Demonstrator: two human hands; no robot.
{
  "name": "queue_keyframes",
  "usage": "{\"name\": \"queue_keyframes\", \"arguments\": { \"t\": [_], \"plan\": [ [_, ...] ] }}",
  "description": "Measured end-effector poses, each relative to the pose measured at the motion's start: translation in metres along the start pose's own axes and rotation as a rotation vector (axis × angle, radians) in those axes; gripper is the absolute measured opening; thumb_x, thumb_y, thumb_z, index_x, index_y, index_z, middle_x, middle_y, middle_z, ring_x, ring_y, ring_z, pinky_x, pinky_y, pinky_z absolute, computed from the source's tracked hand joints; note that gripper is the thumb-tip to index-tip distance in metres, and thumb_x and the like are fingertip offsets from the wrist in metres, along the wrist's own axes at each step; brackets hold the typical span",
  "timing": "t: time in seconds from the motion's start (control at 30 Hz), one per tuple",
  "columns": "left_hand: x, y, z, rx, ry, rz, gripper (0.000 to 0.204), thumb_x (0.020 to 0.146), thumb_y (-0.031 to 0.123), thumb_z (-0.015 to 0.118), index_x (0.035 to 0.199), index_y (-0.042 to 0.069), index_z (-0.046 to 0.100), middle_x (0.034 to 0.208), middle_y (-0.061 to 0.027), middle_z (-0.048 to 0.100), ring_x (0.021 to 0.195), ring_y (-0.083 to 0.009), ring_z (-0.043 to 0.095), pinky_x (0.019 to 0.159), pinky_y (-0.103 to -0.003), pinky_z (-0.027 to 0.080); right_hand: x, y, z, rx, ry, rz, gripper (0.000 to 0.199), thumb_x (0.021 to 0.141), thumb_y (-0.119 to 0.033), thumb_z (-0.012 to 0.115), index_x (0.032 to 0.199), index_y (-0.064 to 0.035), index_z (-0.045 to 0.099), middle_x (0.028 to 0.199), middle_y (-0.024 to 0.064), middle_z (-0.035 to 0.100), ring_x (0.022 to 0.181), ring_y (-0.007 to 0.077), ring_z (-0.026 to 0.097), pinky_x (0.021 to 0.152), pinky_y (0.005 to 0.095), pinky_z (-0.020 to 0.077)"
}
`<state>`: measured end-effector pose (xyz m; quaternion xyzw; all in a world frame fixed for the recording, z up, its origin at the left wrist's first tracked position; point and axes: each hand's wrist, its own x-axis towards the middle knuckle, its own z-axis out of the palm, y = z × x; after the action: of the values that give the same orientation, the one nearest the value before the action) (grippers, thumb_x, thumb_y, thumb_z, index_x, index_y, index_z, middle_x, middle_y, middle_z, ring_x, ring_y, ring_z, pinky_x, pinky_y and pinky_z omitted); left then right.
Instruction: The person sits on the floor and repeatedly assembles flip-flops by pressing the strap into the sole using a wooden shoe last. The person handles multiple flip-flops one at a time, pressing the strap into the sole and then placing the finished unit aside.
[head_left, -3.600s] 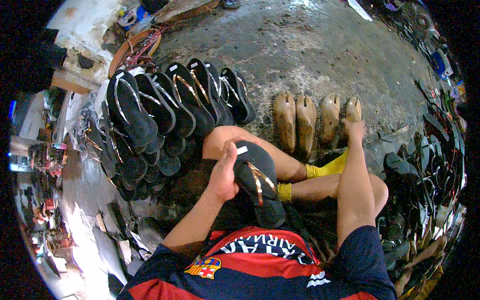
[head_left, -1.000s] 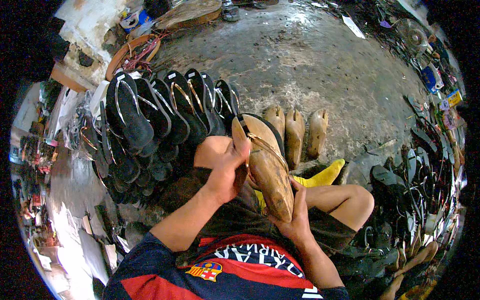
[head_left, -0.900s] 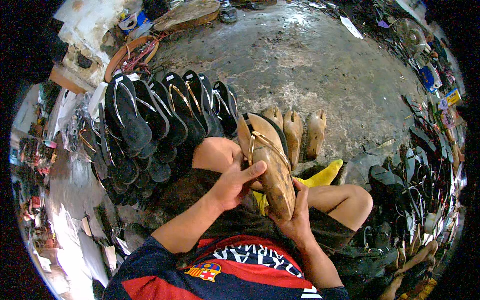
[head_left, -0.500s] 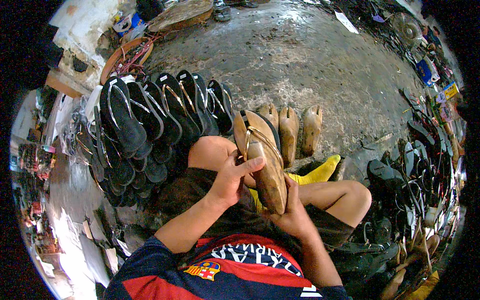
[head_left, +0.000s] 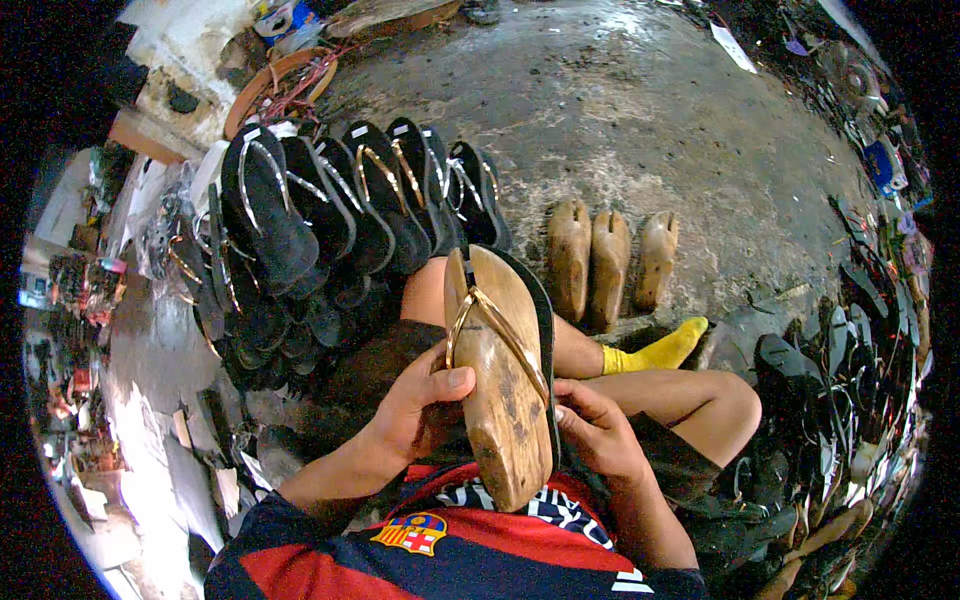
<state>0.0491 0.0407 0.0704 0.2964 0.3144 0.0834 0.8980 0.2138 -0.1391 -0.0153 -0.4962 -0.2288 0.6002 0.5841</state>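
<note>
A wooden shoe last (head_left: 515,420) sits against a black flip-flop (head_left: 544,335), under its thin gold thong strap (head_left: 508,345). Both are upright over my lap, toe end pointing away from me. My left hand (head_left: 412,405) is closed around the left side, its thumb lying on the last just below the strap; the other fingers are hidden behind. On the opposite side, my right hand (head_left: 603,432) grips the flip-flop's sole edge, close to where the strap meets it. The back of the sole is out of sight.
Rows of black flip-flops (head_left: 270,220) with silver and gold straps stand to the left. Three wooden lasts (head_left: 608,275) are on the concrete floor (head_left: 700,180) ahead. More soles and straps (head_left: 795,365) pile up at right. My crossed legs, one yellow sock (head_left: 668,348), are below.
The last and flip-flop have come closer to my chest and turned, showing more of the last's face and the strap. My right hand has shifted from the heel end up to the sole's side edge.
</note>
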Motion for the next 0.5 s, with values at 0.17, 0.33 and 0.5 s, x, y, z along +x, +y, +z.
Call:
{"name": "queue_keyframes", "arguments": {
  "t": [0.17, 0.33, 0.5],
  "plan": [
    [-0.020, 0.004, 0.001, -0.100, 0.034, -0.073, 0.078, 0.083, 0.035, 0.078, 0.143, -0.003, 0.043, 0.125, -0.0172, 0.063, 0.113, -0.0267, 0.065, 0.104, -0.040, 0.051, -0.013, -0.021, 0.009, -0.620, -0.152, -0.133, 0.012, 0.101, -0.009, 0.058, 0.104, 0.0015, 0.061, 0.093, 0.0199, 0.060, 0.089, 0.0407, 0.061, 0.080, 0.0428, 0.0511],
    [-0.030, -0.002, 0.001, -0.098, 0.100, -0.072, 0.075, 0.086, 0.027, 0.075, 0.145, -0.005, 0.041, 0.129, -0.0180, 0.062, 0.117, -0.0281, 0.064, 0.106, -0.040, 0.049, -0.044, -0.024, 0.024, -0.791, -0.195, -0.273, 0.017, 0.095, -0.005, 0.059, 0.111, 0.0001, 0.059, 0.086, 0.0204, 0.050, 0.084, 0.0414, 0.053, 0.073, 0.0481, 0.0468],
    [-0.015, -0.006, -0.008, -0.055, 0.029, -0.052, 0.079, 0.084, 0.029, 0.079, 0.146, -0.002, 0.042, 0.131, -0.0154, 0.061, 0.119, -0.0250, 0.062, 0.108, -0.039, 0.047, -0.043, -0.022, 0.011, -0.596, -0.174, 0.128, 0.032, 0.102, -0.014, 0.060, 0.130, -0.0004, 0.057, 0.109, 0.0177, 0.064, 0.104, 0.0344, 0.063, 0.089, 0.0403, 0.0517]
  ]
}}
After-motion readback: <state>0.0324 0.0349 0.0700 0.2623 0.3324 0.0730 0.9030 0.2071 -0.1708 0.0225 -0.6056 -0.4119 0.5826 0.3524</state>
